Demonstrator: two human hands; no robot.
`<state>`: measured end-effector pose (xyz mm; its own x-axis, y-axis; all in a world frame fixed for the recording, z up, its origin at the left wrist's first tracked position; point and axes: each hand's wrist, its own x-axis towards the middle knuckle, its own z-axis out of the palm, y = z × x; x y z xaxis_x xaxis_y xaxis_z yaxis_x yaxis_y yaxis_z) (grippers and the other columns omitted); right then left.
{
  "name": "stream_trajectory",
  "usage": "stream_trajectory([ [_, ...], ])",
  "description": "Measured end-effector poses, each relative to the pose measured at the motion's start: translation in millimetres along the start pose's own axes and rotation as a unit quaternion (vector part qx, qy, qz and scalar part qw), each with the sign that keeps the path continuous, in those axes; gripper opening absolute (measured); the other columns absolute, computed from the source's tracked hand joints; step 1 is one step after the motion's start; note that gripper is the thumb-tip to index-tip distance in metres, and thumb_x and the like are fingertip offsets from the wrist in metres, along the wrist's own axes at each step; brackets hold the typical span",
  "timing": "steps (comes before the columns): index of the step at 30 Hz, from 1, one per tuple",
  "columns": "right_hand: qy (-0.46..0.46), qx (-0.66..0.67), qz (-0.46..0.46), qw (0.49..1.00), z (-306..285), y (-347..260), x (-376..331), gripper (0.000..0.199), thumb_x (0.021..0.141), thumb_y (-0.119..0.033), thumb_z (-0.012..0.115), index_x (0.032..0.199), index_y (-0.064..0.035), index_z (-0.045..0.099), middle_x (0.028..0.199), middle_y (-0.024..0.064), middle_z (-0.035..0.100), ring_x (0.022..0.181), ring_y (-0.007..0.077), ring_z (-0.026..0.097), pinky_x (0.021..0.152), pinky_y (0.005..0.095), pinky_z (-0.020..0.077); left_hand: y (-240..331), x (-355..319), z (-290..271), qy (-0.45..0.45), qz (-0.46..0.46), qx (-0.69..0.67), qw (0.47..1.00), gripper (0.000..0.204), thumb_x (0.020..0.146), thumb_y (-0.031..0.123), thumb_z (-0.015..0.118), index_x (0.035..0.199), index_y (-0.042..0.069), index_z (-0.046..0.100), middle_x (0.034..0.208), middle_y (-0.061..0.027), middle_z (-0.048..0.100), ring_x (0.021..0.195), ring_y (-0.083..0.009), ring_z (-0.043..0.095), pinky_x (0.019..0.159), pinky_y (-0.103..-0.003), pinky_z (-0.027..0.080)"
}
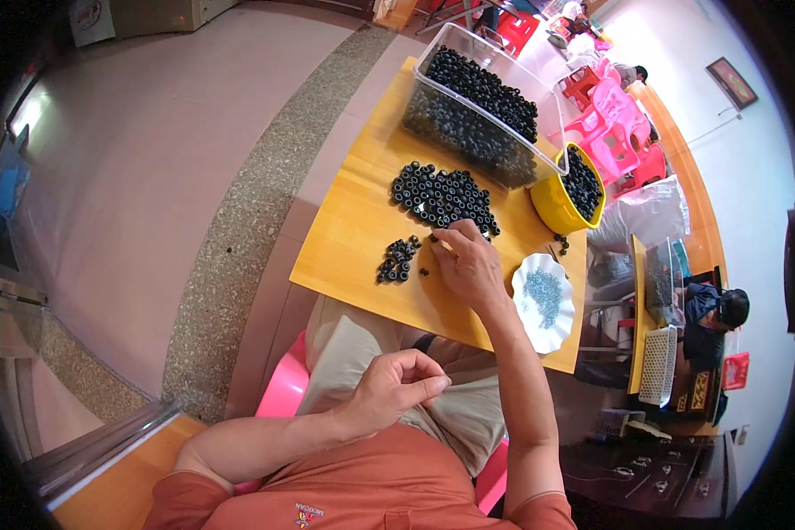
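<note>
My right hand (471, 269) is over the wooden table, its thumb and forefinger closed on a small black round part at the near edge of a larger pile of black round parts (442, 194). Many of those show a pale ring around a dark centre. A smaller pile of the same parts (397, 261) lies to the left, with a loose one beside it. Above my lap, my left hand (396, 386) is held with thumb and fingertips together; whatever is between them is hidden. Right of my right wrist sits a white scalloped dish (560, 331) with small clear bluish pieces.
A clear plastic bin (503, 155) full of black parts stands at the table's far side, beside a yellow tub (552, 205) of similar parts. Pink chairs (617, 132) are beyond. At the right, a person (707, 309) sits by another table with a white basket (657, 367).
</note>
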<state>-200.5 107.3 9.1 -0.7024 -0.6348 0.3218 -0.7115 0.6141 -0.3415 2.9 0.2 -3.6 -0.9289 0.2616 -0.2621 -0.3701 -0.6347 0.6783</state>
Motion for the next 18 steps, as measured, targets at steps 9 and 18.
stream_trajectory([
  [9,-0.06,-0.023,0.07,0.995,-4,6,-7,0.015,0.084,-0.018,0.064,0.093,-0.0054,0.066,0.096,0.0106,0.063,0.085,0.0333,0.063,0.074,0.0412,0.0502,-2,1,-2,-0.007,0.002,0.003,1.0,0.013,0.089,0.007,0.065,0.099,-0.001,0.062,0.091,-0.0062,0.066,0.077,-0.0093,0.061,0.071,-0.024,0.053],
  [18,-0.087,-0.031,0.053,0.994,-20,8,-32,0.015,0.085,-0.015,0.064,0.092,-0.0009,0.064,0.092,0.0152,0.063,0.082,0.0361,0.061,0.072,0.0402,0.0485,-2,1,0,-0.005,0.017,0.004,1.0,0.011,0.089,0.008,0.066,0.096,0.0,0.063,0.085,-0.005,0.066,0.073,-0.0089,0.061,0.069,-0.023,0.053],
])
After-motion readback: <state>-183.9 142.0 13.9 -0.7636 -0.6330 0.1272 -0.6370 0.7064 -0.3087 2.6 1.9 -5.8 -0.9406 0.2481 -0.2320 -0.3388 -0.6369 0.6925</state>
